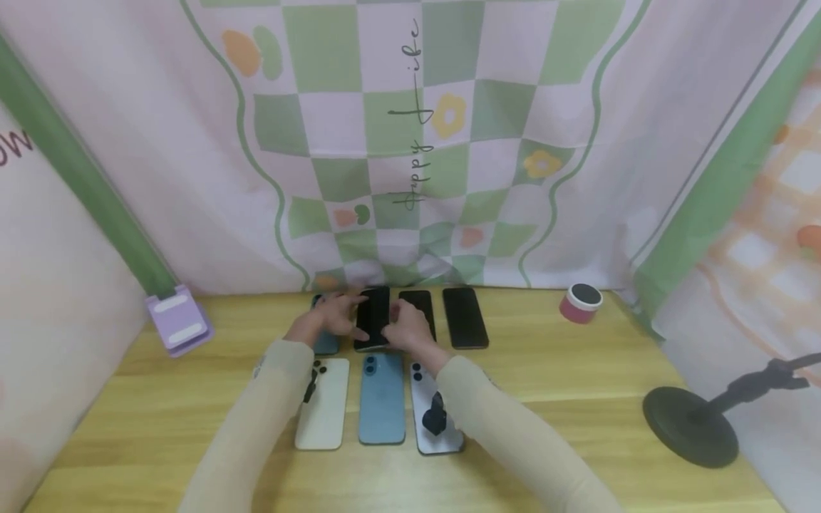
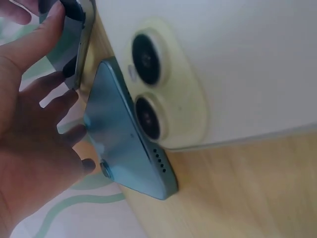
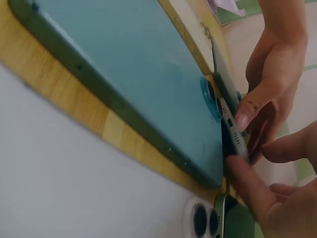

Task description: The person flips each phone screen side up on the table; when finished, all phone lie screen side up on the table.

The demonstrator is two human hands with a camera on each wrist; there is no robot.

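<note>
A dark-screened smartphone [image 1: 378,313], screen up, is between my hands near the back of the table. My left hand [image 1: 333,315] holds it at the left side, thumb on its lower part and other fingers spread. My right hand [image 1: 412,328] grips its right edge with curled fingers. Its near end with the port shows in the right wrist view. Under and beside the left hand lies a teal phone [image 2: 126,129]. Partly behind the right hand is another dark-screened phone [image 1: 420,303]. A black-screened phone [image 1: 465,318] lies farther right.
In the front row a cream phone [image 1: 323,410], a blue phone [image 1: 382,406] and a pale lavender phone [image 1: 426,427] lie backs up. A purple clip-like holder [image 1: 179,324] stands at the left, a pink-and-white jar [image 1: 580,304] back right, a black round stand base [image 1: 690,427] at the right.
</note>
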